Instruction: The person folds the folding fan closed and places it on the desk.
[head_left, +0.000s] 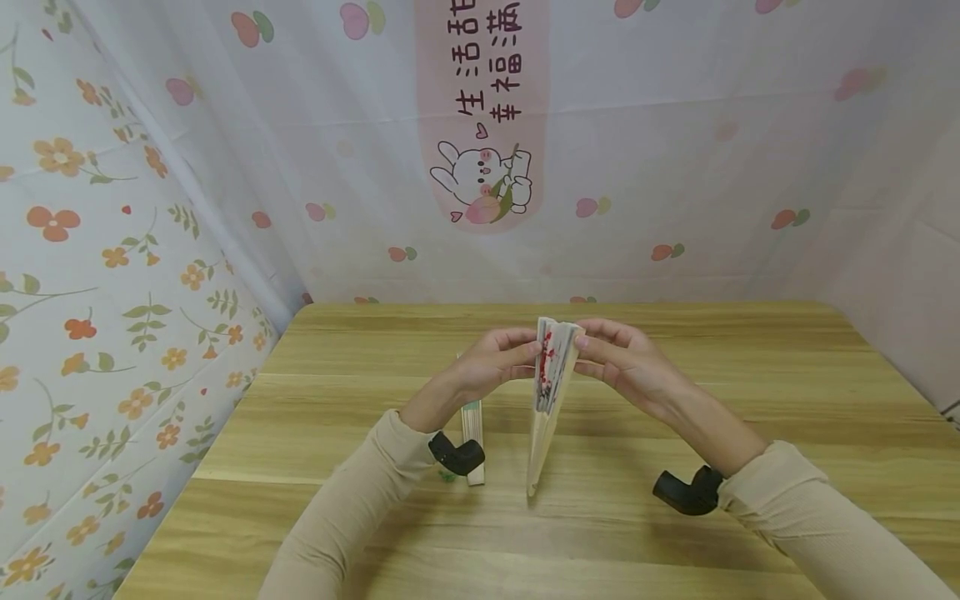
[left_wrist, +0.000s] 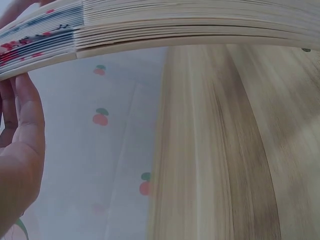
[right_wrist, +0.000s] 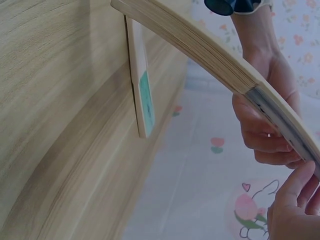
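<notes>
A pale wooden folding fan (head_left: 553,392) with red blossom print on its leaf stands tilted above the table, slightly spread, its narrow end downward. My left hand (head_left: 491,362) pinches one outer edge near the top. On the opposite edge, the right hand (head_left: 628,362) grips with thumb and fingers. In the left wrist view the fan's stacked ribs (left_wrist: 200,30) cross the top, and the left hand (left_wrist: 22,145) is below them. The right wrist view has the right hand (right_wrist: 297,205) at the leaf end.
A second, folded fan (right_wrist: 145,95) with a teal leaf lies on the wooden table (head_left: 337,500), partly behind the left wrist in the head view. Next to it is something small and green (head_left: 447,476). Printed curtains (head_left: 675,150) hang behind and at the sides.
</notes>
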